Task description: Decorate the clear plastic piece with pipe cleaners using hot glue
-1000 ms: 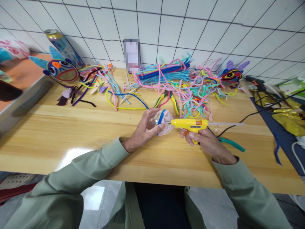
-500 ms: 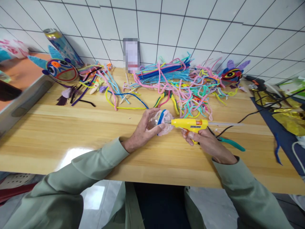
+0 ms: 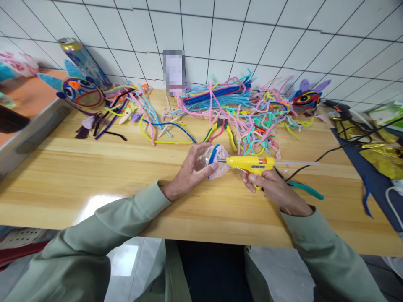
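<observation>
My left hand point(image 3: 195, 165) is closed round a clear plastic piece, like a bottle end, point(image 3: 203, 158) with a blue pipe cleaner band point(image 3: 213, 154) and pink fuzzy material point(image 3: 223, 167) on its right side. My right hand point(image 3: 270, 182) grips a yellow hot glue gun point(image 3: 248, 162), fingers at its trigger. The metal nozzle meets the pink part beside the blue band. A clear glue stick point(image 3: 297, 163) juts from the gun's back. Beyond the hands lie yellow-and-green handled pliers point(image 3: 232, 137). Teal-handled pliers point(image 3: 307, 190) lie partly hidden behind my right hand.
Bundled and loose pipe cleaners point(image 3: 217, 98) line the wall. Decorated fish-like figures stand left point(image 3: 83, 94) and right point(image 3: 304, 100). A phone point(image 3: 174, 73) and a tall can point(image 3: 83, 61) lean on the tiles. A black cable point(image 3: 327, 156) crosses the right side near gold foil point(image 3: 384, 161).
Both hands hold nearly still, the nozzle staying on the pink part. The glue stick protrudes slightly less from the back of the gun.
</observation>
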A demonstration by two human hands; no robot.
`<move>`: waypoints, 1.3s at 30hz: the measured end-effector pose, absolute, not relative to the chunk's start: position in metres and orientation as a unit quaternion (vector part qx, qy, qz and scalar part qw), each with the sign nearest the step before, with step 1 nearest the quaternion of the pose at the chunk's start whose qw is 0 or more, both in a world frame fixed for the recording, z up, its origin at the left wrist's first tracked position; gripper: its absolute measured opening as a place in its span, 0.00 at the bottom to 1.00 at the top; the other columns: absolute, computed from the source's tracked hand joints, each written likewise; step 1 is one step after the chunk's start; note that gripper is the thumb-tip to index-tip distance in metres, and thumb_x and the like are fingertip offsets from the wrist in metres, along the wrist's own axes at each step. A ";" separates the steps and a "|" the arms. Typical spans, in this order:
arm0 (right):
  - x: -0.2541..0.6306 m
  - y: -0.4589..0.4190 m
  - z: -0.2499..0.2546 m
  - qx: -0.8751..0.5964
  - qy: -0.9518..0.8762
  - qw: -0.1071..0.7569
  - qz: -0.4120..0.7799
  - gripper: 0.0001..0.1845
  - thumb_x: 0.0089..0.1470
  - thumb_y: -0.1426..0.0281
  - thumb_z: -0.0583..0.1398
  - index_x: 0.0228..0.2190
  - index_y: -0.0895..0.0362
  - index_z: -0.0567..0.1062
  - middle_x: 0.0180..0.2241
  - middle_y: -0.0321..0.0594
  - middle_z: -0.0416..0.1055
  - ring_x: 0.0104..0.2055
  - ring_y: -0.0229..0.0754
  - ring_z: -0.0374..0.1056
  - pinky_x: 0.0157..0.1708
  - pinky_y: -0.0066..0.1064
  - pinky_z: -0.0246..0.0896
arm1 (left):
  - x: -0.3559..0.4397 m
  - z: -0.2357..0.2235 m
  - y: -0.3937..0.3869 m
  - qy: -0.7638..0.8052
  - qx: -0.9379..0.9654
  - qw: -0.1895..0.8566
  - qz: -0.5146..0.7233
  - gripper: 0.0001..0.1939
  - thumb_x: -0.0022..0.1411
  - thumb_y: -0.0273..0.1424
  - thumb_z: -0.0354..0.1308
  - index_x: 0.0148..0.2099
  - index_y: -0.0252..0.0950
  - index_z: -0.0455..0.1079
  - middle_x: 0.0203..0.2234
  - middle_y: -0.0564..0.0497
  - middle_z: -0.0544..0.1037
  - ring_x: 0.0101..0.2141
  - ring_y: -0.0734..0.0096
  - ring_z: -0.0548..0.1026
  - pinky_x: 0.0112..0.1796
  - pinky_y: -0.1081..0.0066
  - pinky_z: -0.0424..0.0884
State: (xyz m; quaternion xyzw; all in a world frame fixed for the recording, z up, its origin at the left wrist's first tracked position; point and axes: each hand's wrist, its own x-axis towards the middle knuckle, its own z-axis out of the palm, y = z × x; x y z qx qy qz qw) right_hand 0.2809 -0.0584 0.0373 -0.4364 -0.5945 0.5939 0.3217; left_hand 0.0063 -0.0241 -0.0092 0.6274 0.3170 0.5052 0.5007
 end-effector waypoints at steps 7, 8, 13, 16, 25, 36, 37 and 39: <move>0.280 -0.060 0.036 -0.441 -0.576 0.333 0.603 0.27 0.61 0.43 0.67 0.37 0.55 0.78 0.30 0.35 0.69 0.25 0.37 0.59 0.31 0.37 0.58 | 0.007 -0.010 -0.024 0.318 0.624 0.505 0.505 0.28 0.70 0.44 0.69 0.66 0.45 0.65 0.63 0.43 0.73 0.69 0.51 0.70 0.71 0.46 0.65; 0.281 -0.059 0.035 -0.441 -0.575 0.335 0.602 0.27 0.62 0.43 0.67 0.37 0.55 0.78 0.29 0.35 0.69 0.25 0.37 0.59 0.32 0.38 0.58 | 0.007 -0.009 -0.024 0.319 0.625 0.504 0.504 0.28 0.70 0.44 0.69 0.66 0.45 0.65 0.63 0.43 0.73 0.69 0.51 0.70 0.71 0.46 0.65; 0.282 -0.059 0.032 -0.433 -0.570 0.343 0.608 0.25 0.62 0.45 0.68 0.37 0.56 0.78 0.29 0.35 0.69 0.24 0.37 0.59 0.32 0.38 0.57 | 0.007 -0.009 -0.024 0.319 0.628 0.498 0.506 0.28 0.70 0.43 0.68 0.67 0.45 0.65 0.63 0.42 0.74 0.69 0.50 0.70 0.71 0.45 0.65; 0.281 -0.059 0.032 -0.430 -0.573 0.341 0.608 0.25 0.62 0.45 0.68 0.37 0.56 0.78 0.30 0.35 0.69 0.24 0.36 0.59 0.30 0.37 0.56 | 0.007 -0.008 -0.024 0.320 0.623 0.507 0.503 0.28 0.70 0.43 0.69 0.67 0.45 0.65 0.63 0.42 0.73 0.68 0.50 0.71 0.70 0.46 0.67; 0.282 -0.060 0.034 -0.427 -0.585 0.330 0.606 0.25 0.64 0.45 0.66 0.37 0.56 0.77 0.29 0.33 0.68 0.25 0.36 0.59 0.31 0.37 0.56 | 0.006 -0.008 -0.024 0.322 0.630 0.499 0.500 0.29 0.71 0.43 0.68 0.67 0.44 0.65 0.63 0.42 0.73 0.68 0.51 0.70 0.71 0.46 0.65; 0.282 -0.060 0.032 -0.429 -0.588 0.331 0.600 0.25 0.64 0.44 0.66 0.36 0.55 0.77 0.27 0.33 0.68 0.24 0.37 0.59 0.31 0.37 0.56 | 0.005 -0.008 -0.024 0.318 0.634 0.490 0.506 0.28 0.70 0.43 0.69 0.67 0.45 0.67 0.63 0.43 0.74 0.68 0.51 0.71 0.71 0.47 0.65; 0.282 -0.060 0.032 -0.429 -0.588 0.331 0.601 0.25 0.64 0.45 0.66 0.35 0.55 0.77 0.27 0.33 0.68 0.24 0.37 0.59 0.31 0.38 0.56 | 0.005 -0.008 -0.024 0.319 0.634 0.489 0.508 0.28 0.70 0.43 0.69 0.67 0.45 0.67 0.63 0.43 0.74 0.68 0.51 0.71 0.71 0.47 0.66; 0.282 -0.060 0.032 -0.428 -0.586 0.331 0.603 0.25 0.64 0.45 0.66 0.36 0.55 0.77 0.27 0.33 0.68 0.24 0.37 0.59 0.31 0.38 0.56 | 0.005 -0.008 -0.024 0.319 0.635 0.487 0.509 0.28 0.70 0.43 0.69 0.67 0.45 0.67 0.63 0.43 0.74 0.68 0.50 0.70 0.71 0.47 0.66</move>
